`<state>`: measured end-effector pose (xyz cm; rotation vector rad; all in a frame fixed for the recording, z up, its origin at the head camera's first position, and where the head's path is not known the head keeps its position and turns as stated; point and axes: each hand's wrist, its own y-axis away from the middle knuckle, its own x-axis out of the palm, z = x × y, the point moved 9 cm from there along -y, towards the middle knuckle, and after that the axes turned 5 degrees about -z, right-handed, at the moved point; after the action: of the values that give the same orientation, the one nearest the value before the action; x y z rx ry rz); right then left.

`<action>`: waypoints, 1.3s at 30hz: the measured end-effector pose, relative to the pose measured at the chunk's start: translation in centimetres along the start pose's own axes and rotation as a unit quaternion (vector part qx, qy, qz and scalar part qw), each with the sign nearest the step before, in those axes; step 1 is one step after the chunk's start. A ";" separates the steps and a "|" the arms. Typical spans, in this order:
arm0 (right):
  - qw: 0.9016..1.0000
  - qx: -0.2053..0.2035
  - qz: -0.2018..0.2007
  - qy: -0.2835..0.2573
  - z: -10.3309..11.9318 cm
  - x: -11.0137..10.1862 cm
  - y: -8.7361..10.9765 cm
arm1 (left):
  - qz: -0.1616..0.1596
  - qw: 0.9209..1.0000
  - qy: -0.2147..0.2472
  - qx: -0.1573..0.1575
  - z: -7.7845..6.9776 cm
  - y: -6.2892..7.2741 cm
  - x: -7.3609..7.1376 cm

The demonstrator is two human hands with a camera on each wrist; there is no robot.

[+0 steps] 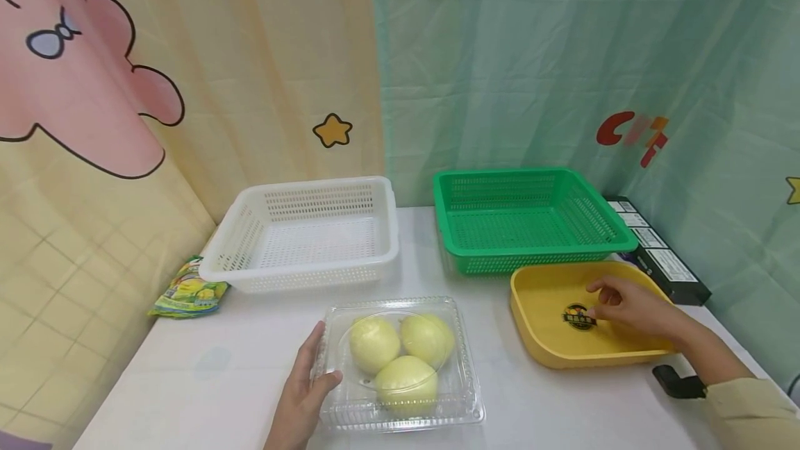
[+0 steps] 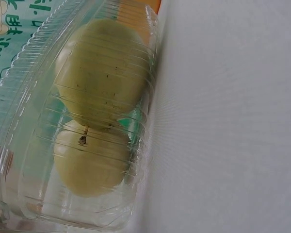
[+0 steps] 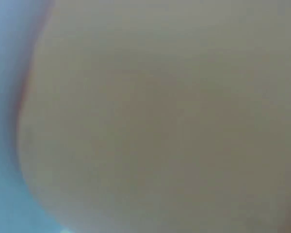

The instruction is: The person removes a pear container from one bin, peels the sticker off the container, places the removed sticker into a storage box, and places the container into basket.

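Observation:
A clear plastic clamshell box (image 1: 469,394) with its lid down stands on the table, three round pale yellow-green fruits (image 1: 406,386) inside. In the left wrist view, one fruit (image 2: 92,162) shows a short dark stem through the ribbed wall. My left hand (image 1: 303,391) rests against the box's left side, fingers extended along it and thumb over the lid's edge. Over the yellow tray (image 1: 540,346) is my right hand (image 1: 634,305), fingers loosely bent, nothing visible between them. A round dark logo (image 1: 579,317) lies by its thumb. Only a blurred close surface fills the right wrist view.
Behind stand a white basket (image 1: 300,275) and a green basket (image 1: 544,255). A green-yellow packet (image 1: 190,290) lies at the left, a black box with white labels (image 1: 678,276) at the right. A black object (image 1: 678,384) sits by the right wrist. Printed curtains (image 1: 406,89) enclose the table.

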<state>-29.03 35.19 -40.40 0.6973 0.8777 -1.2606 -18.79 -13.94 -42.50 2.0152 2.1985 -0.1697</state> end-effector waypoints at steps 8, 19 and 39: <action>0.998 -0.014 -0.043 0.042 1.0 -3.5 0.7 | -0.001 1.000 -0.010 -0.005 0.1 -0.1 0.0; 0.988 0.000 -0.150 0.020 1.3 -8.2 0.3 | 0.003 1.000 -0.009 -0.015 0.2 -0.1 -0.1; 0.970 0.052 -0.238 -0.005 -0.6 -9.8 -2.7 | 0.004 1.000 0.011 -0.002 0.1 -0.1 0.0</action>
<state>-32.54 40.13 -32.25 0.5767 1.0116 -1.7459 -18.85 -13.93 -42.59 2.0328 2.2021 -0.1423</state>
